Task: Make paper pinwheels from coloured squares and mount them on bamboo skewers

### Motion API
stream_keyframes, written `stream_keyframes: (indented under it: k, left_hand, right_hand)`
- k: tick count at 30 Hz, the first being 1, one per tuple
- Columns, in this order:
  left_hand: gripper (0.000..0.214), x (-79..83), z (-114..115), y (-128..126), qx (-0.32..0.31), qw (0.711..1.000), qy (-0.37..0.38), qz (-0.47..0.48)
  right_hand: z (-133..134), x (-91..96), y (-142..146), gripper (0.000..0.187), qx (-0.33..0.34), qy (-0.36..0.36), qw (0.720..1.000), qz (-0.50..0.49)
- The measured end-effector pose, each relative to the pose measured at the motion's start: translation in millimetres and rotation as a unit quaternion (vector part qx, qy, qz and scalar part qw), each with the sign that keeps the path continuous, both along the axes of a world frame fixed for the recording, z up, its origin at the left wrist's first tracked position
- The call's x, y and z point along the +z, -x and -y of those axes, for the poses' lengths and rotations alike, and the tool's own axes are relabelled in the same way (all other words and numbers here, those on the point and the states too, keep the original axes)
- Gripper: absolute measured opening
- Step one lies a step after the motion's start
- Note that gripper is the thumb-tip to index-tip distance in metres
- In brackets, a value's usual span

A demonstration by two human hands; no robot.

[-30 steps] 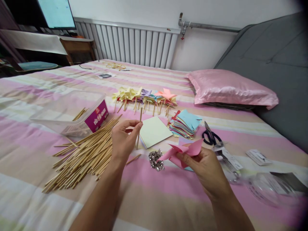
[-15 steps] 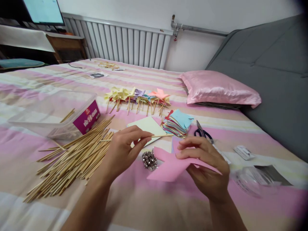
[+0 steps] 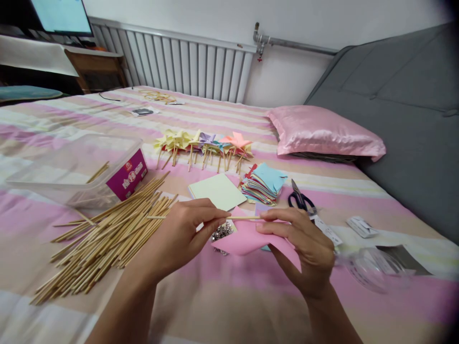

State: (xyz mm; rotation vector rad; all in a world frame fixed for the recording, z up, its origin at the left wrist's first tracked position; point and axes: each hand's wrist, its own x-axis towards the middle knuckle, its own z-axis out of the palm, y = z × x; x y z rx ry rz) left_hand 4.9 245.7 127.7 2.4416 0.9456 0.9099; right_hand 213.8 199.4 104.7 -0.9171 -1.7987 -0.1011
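Note:
My left hand point(image 3: 195, 224) pinches a thin wooden stick point(image 3: 244, 218) between thumb and fingers, holding it level. The stick's right end reaches the fingertips of my right hand point(image 3: 299, 243). That hand is closed on a pink paper pinwheel point(image 3: 247, 239), whose curved blades spread out toward the left and downward. Behind the paper, a small pile of metal fasteners point(image 3: 222, 231) is partly covered. Beyond my hands lie a pale green paper stack point(image 3: 217, 191) and a pile of cut coloured paper point(image 3: 263, 184).
Loose sticks point(image 3: 118, 239) lie at left beside a clear plastic box point(image 3: 79, 157). Finished pinwheels point(image 3: 204, 143) form a row farther back. Scissors point(image 3: 301, 198), a small white packet point(image 3: 361, 226) and clear plastic packaging point(image 3: 376, 270) sit at right. A pink pillow point(image 3: 322, 131) rests near the headboard.
The stick's right end has come to my right fingertips, over the pink paper. My right hand has shifted slightly left, and the pink paper has turned, now covering part of the fasteners.

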Motion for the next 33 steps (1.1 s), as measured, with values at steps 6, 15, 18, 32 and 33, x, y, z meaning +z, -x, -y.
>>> stream_keyframes:
  k: [6,15,18,32,33]
  left_hand:
    - [0.020,-0.6,0.2,0.5,-0.007,1.000,0.004,-0.011]
    - [0.022,-0.6,-0.5,0.2,-0.011,0.998,0.036,-0.041]
    - [0.022,-1.1,-1.2,-0.4,-0.010,0.998,0.040,-0.045]
    - [0.020,-1.9,-0.6,0.8,-0.009,0.999,0.020,-0.043]
    - [0.019,-2.1,-0.6,1.0,-0.009,0.999,0.015,-0.043]
  right_hand:
    - [-1.2,-1.8,1.5,0.018,-0.011,-0.001,1.000,-0.014]
    - [-2.8,-3.5,1.7,0.017,-0.005,-0.002,0.999,-0.031]
    - [-3.0,-4.1,1.4,0.016,-0.007,0.000,0.999,-0.034]
    - [-2.3,-7.2,0.0,0.016,-0.007,0.015,0.999,-0.039]
    - [-2.2,-7.5,-0.2,0.016,-0.009,0.015,0.999,-0.037]
